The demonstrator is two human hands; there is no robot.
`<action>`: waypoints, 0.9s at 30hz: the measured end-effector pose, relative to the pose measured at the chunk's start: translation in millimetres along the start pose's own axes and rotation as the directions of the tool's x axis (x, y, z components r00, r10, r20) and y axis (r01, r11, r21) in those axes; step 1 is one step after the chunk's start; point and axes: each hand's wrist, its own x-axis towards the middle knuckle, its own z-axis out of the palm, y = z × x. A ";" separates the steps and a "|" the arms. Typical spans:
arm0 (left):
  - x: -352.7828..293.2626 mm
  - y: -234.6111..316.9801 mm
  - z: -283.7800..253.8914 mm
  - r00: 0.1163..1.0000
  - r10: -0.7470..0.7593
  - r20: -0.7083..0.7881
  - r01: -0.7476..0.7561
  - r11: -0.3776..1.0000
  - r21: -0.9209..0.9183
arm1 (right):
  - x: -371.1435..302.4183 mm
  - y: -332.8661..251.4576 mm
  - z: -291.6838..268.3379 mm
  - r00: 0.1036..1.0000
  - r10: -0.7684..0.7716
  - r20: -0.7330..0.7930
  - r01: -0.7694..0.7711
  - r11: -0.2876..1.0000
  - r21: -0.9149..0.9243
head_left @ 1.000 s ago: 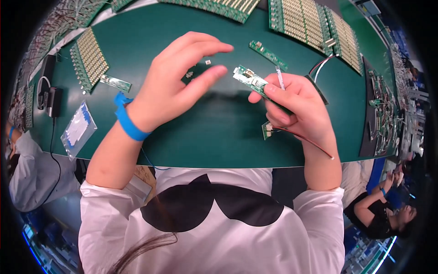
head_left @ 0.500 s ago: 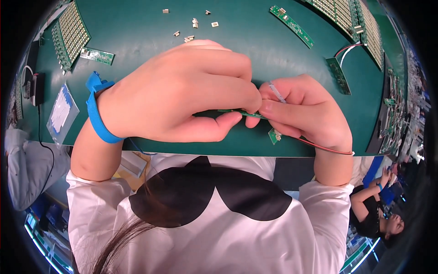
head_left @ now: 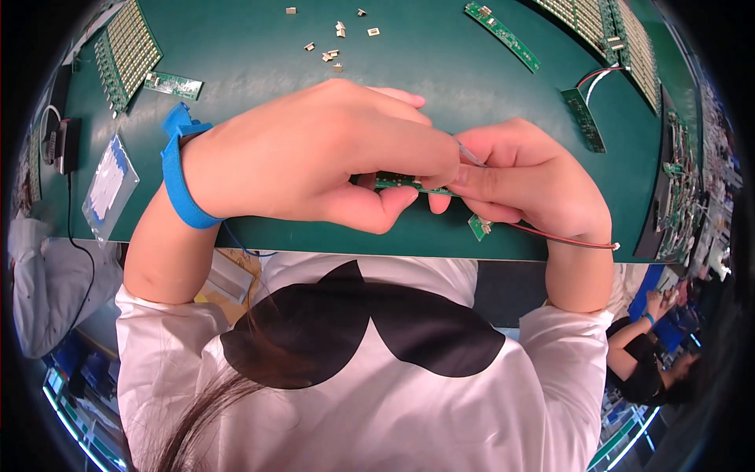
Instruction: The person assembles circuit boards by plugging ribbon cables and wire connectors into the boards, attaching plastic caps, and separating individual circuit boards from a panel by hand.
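A narrow green circuit board lies between my two hands above the green table mat. My left hand, with a blue wrist strap, closes on the board's left part, index finger and thumb curled around it. My right hand pinches the other end between thumb and fingers. A thin pale strip, perhaps a flat cable, sticks up between my right thumb and index finger. Below that hand shows a small green board piece, and red and black wires run out toward the right wrist. My fingers hide the contact point.
Several small pale connectors are scattered at the back. Single circuit boards lie at back right, right and left. Board panels stand at the sides. A plastic bag lies left, and wired boards fill the right edge.
My left hand has shifted slightly lower and its wrist to the right, showing more of the board. The right hand stays nearly in place, and the pale strip leans lower.
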 end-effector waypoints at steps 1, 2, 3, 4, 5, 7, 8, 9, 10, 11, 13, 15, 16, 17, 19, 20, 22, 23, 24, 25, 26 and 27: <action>0.3 -0.3 0.3 1.000 0.001 -0.001 -0.001 1.000 -0.001 | 0.7 0.3 0.0 1.000 0.012 0.008 -0.012 1.000 -0.013; 1.0 -0.7 0.9 0.999 -0.023 0.022 0.023 1.000 -0.017 | 1.2 1.1 -0.3 1.000 0.013 0.007 -0.013 1.000 -0.014; 1.4 -0.2 1.1 0.998 -0.047 0.046 0.048 0.998 -0.032 | 1.2 1.9 -0.4 1.000 0.020 0.013 -0.019 0.999 -0.028; 1.9 -0.5 0.9 0.998 -0.047 0.045 0.048 0.998 -0.032 | 1.3 2.3 -0.2 1.000 0.026 0.017 -0.025 0.999 -0.041; 2.6 -1.5 0.5 0.995 -0.080 0.063 0.085 0.994 -0.074 | 1.4 2.2 1.0 1.000 0.027 0.016 -0.026 0.999 -0.041; 1.4 -0.7 0.2 0.990 -0.122 0.075 0.130 0.985 -0.110 | 2.0 1.8 4.7 1.000 0.009 -0.005 -0.009 1.000 -0.019; 0.7 -0.7 0.4 0.992 -0.111 0.066 0.118 0.985 -0.121 | 2.2 1.5 4.4 1.000 0.009 -0.001 -0.009 1.000 -0.021; 0.5 -2.1 0.7 0.994 -0.094 0.059 0.102 0.986 -0.136 | 2.9 1.3 2.4 1.000 0.018 0.019 -0.018 0.999 -0.029; 0.3 -3.2 0.9 0.994 -0.093 0.059 0.100 0.986 -0.136 | 3.5 1.1 1.1 0.999 0.028 0.039 -0.026 0.999 -0.038; -0.1 -3.9 1.0 0.996 -0.073 0.054 0.078 0.990 -0.120 | 3.8 1.0 1.0 0.999 0.028 0.038 -0.027 0.999 -0.039; 0.2 -5.1 1.1 0.997 -0.052 0.049 0.057 0.993 -0.103 | 4.3 1.5 0.3 0.997 0.060 0.041 -0.059 0.998 -0.018; 0.2 -5.3 0.9 0.996 -0.057 0.073 0.065 0.991 -0.115 | 4.6 3.3 -0.1 0.998 0.045 0.052 -0.044 0.999 -0.011; -0.1 -5.4 0.3 0.996 -0.057 0.072 0.065 0.991 -0.114 | 4.5 3.9 -0.2 0.998 0.030 0.063 -0.030 1.000 -0.003; -0.6 -5.3 -0.9 0.997 -0.052 0.062 0.059 0.991 -0.118 | 3.4 2.7 -0.7 0.998 0.030 0.064 -0.030 1.000 -0.004; -0.3 -5.7 -2.5 0.998 -0.042 0.055 0.048 0.991 -0.125 | 0.3 0.2 -2.6 0.999 0.039 0.035 -0.039 0.999 -0.011; 0.2 -5.6 -3.5 0.998 -0.046 0.043 0.051 0.992 -0.113 | 0.2 1.0 -3.1 0.999 0.040 0.032 -0.040 0.999 -0.009; 1.9 -0.6 -5.6 0.998 -0.051 0.028 0.054 0.994 -0.095 | -0.4 -0.2 -3.4 1.000 0.011 0.012 -0.011 1.000 -0.012; 2.2 4.3 -5.1 0.980 -0.195 -0.028 0.175 0.925 -0.338 | -1.5 -1.7 -2.2 1.000 0.010 0.011 -0.009 1.000 -0.013; 2.7 5.2 -4.4 0.938 -0.343 -0.044 0.259 0.783 -0.566 | -2.3 -3.1 -0.4 0.997 -0.062 -0.052 0.057 0.994 -0.088; 2.8 -1.8 -2.3 0.961 -0.265 -0.078 0.174 0.799 -0.576 | -2.8 -3.5 0.6 0.985 -0.137 -0.109 0.118 0.979 -0.167; 4.2 -4.1 -1.1 0.962 -0.263 -0.076 0.172 0.799 -0.576 | -2.0 0.4 0.0 0.984 -0.137 -0.112 0.117 0.979 -0.167; 5.4 -4.8 -0.8 0.944 -0.319 -0.082 0.205 0.765 -0.610 | -0.4 6.9 -0.4 0.947 -0.292 -0.130 0.246 0.925 -0.288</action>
